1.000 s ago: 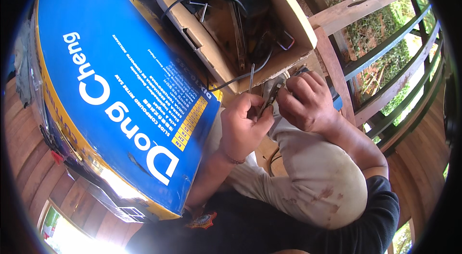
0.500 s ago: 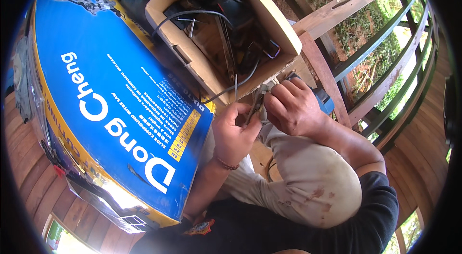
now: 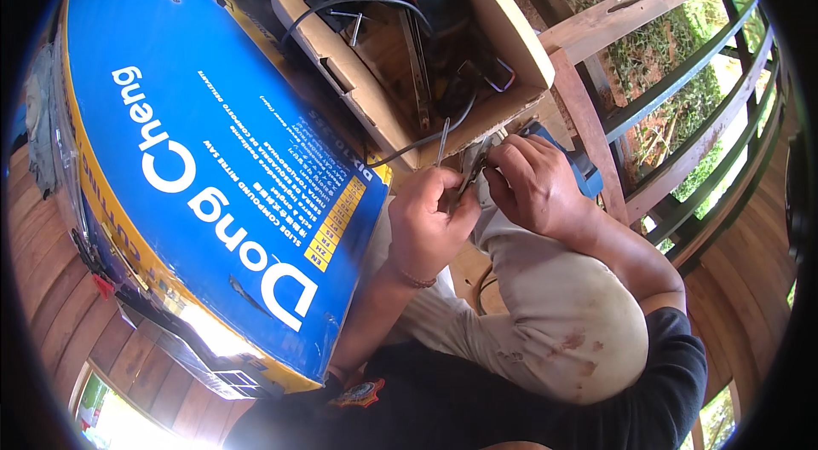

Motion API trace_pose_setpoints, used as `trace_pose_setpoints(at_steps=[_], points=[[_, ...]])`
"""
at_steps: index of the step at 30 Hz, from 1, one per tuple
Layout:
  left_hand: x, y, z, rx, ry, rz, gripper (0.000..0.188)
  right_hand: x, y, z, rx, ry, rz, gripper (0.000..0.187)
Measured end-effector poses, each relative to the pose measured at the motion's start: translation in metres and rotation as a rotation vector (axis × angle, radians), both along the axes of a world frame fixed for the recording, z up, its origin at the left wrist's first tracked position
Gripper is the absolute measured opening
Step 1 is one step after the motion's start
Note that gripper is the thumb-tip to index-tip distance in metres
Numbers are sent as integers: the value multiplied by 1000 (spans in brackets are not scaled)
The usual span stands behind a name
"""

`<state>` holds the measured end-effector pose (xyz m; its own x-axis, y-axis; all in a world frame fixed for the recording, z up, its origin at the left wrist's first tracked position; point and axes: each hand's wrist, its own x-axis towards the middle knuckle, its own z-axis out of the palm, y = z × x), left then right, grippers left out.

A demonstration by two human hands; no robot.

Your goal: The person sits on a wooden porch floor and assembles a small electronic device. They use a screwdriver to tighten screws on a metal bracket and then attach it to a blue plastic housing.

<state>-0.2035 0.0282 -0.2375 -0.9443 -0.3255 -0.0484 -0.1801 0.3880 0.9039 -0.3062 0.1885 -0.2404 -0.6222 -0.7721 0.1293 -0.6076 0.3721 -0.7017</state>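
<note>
My left hand point(image 3: 430, 216) is closed, thumb against fingers, around a small flat dark metal piece point(image 3: 470, 173). A thin shiny metal rod point(image 3: 443, 141) sticks up out of the same hand; its lower end is hidden in the grip. My right hand point(image 3: 532, 186) presses bent fingers on the far end of the metal piece, so both hands meet on it. What kind of part it is, I cannot make out. Just beyond my right hand lies a blue and black tool point(image 3: 571, 162), partly covered by it.
An open cardboard box point(image 3: 354, 113) ahead holds cables, a T-shaped metal key point(image 3: 356, 28) and dark tools. A large blue and yellow carton point(image 3: 187, 220) fills the left side. Wooden railing point(image 3: 648, 11) runs along the right. My bent knee point(image 3: 579, 322) is below my hands.
The view has shifted slightly, moving the scene right. The metal rod now stands out more clearly above my left hand. Both hands stay closed together on the metal piece.
</note>
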Motion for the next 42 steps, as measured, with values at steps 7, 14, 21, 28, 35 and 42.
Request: trace_pose_setpoints(at_steps=[7,14,21,28,35,42], points=[[0,-1,-3,-29,43,-28,20,4,-1,-2,-18,-121,-67,18],[0,0,1,-18,-11,-29,20,5,0,-5,5,-70,-57,18],[3,1,-2,43,-113,0,20,1,1,-7,71,98,26,22],[3,1,-7,-41,-27,-17,20,0,0,-7,96,100,37,22],[1,0,-5,-72,2,-53,21,8,3,-11,102,-146,-40,18],[3,-1,-4,-4,-83,-18,20,7,-1,-4,45,-247,-125,19]])
